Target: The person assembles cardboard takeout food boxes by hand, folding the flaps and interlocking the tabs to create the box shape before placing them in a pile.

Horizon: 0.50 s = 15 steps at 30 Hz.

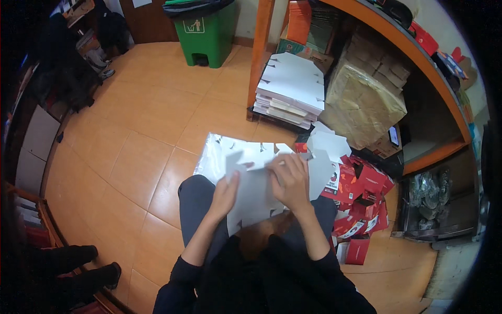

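Hands meet over a flat white die-cut cardboard blank (253, 196) lying across the seated person's knees. The left hand (225, 194) lies along the blank's left edge with fingers nearly straight and thumb toward the sheet; whether it pinches the edge or only presses on it cannot be told. The right hand (290, 180) rests on the upper right part of the same sheet, fingers curled loosely down onto it, knuckles up, holding a flap in place.

Beyond the fingertips, a glossy sheet of clear plastic with more white blanks (222, 152) lies on the orange tiled floor (141, 157). Just right of the right hand spreads a heap of red and white printed cartons (361, 201), some flattened, some half folded. Further ahead of that hand stands a neat stack of flat white blanks (290, 91), with a crumpled brown paper bundle (363, 102) beside it under a wooden shelf (418, 57). Well ahead of the left hand is a green pedal bin (205, 34).
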### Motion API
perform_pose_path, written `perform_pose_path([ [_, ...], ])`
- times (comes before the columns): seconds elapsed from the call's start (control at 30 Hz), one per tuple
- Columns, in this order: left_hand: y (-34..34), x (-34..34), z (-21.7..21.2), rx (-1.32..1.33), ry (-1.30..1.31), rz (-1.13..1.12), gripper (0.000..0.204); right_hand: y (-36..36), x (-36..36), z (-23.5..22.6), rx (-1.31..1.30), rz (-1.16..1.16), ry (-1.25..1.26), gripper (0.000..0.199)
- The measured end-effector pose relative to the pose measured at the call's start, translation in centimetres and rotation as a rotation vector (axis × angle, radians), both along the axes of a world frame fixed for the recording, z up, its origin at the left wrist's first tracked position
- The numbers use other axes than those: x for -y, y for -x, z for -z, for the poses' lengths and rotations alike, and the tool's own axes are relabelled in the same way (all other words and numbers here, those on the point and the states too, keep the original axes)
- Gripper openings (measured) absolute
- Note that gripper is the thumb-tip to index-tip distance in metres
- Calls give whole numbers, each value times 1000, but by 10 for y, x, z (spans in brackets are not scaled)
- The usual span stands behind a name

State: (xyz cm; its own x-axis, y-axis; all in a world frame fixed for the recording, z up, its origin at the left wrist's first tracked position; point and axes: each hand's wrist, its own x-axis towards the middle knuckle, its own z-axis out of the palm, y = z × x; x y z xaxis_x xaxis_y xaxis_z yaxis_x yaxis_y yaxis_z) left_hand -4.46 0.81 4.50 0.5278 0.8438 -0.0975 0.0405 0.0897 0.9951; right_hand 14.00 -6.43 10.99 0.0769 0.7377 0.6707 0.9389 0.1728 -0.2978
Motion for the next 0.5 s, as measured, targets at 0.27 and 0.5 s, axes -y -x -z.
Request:
perform_pose_path([
  [0.27,-35,10,-52,18,-548,-87,53,20,4,-2,-297,-35,-218,40],
  [0.5,-48,42,-63,-174,-1082,-674,51,11,6,-18,-269,186,-367,33],
])
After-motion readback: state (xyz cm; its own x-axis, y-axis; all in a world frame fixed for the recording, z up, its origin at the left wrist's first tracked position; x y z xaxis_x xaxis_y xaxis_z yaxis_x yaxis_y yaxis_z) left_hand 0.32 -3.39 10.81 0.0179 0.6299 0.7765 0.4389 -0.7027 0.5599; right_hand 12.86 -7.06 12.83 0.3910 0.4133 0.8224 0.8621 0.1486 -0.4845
